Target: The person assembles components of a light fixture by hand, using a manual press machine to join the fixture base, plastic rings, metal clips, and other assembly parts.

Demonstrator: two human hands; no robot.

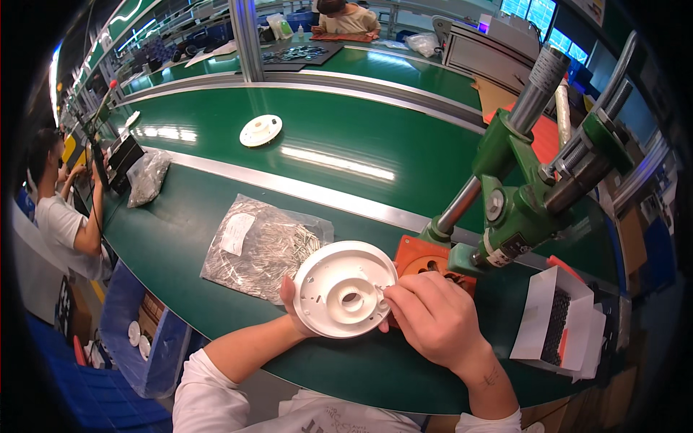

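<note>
A round white plastic disc (317,270) with a raised hub and a central hole is held up over the near edge of the green table. My left hand (294,312) grips it from the left, thumb at the rim and the other fingers hidden beneath. Over the disc's right side, my right hand (437,317) is closed in a pinch by a small round post near the rim. Whatever its fingertips hold is too small or hidden to make out. Behind the disc lies a clear plastic bag (263,249) full of thin metal pins.
A green hand press (505,224) stands right, above an orange fixture (410,249). An open white box (533,328) of dark small parts sits far right. Another white disc (256,132) lies on the green conveyor (346,130). A blue bin (119,317) stands lower left; two people work nearby.
</note>
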